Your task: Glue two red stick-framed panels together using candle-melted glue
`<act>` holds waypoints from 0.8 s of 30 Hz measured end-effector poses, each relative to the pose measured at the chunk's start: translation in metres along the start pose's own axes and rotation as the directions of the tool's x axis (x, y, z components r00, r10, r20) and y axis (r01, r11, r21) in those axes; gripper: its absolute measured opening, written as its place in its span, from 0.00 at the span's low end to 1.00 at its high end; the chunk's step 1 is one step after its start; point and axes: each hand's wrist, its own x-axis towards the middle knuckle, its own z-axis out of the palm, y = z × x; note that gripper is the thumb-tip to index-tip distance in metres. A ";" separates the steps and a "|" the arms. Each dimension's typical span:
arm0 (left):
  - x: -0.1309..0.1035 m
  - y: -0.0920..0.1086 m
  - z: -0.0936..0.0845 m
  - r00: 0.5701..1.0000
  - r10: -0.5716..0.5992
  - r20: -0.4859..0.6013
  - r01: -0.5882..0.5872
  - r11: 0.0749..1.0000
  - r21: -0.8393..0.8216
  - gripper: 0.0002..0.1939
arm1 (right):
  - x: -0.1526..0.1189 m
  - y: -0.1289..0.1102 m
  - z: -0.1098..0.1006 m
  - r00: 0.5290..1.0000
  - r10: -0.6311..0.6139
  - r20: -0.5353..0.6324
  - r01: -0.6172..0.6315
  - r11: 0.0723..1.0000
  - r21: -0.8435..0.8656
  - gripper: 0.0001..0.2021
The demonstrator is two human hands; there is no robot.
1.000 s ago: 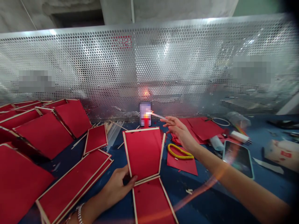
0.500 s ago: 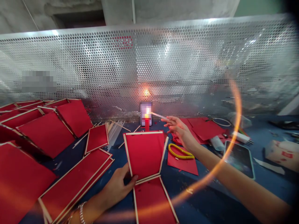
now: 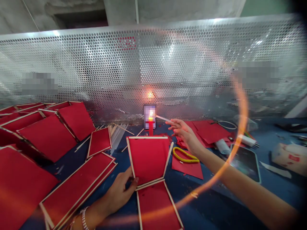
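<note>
My left hand (image 3: 123,188) grips the left edge of a red panel (image 3: 148,159) with pale strips along its edges. This panel stands tilted up, and a second red panel (image 3: 158,204) joins its lower edge and extends toward me. My right hand (image 3: 181,131) pinches a thin translucent stick (image 3: 164,118), whose far tip is beside a bright flame (image 3: 151,115) on a red candle (image 3: 151,128). Behind the flame stands a phone (image 3: 146,119) with a blurred screen. Yellow-handled scissors (image 3: 185,155) lie on a red sheet (image 3: 187,168) below my right hand.
Framed red panels (image 3: 48,137) crowd the left side, with long ones (image 3: 79,188) nearer me. Thin sticks (image 3: 118,137) lie behind. On the right are red sheets (image 3: 211,131), a dark tablet (image 3: 247,164) and a box (image 3: 289,159). A perforated metal screen (image 3: 192,70) spans the back.
The stick's tip has drawn slightly right, from the flame to just beside it. My left thumb has shifted slightly left and up on the panel's edge.
</note>
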 end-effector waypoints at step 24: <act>0.002 -0.005 0.001 1.000 0.016 -0.021 -0.016 1.000 0.025 0.13 | -0.001 0.003 0.000 0.999 -0.023 0.022 0.022 1.000 0.014 0.16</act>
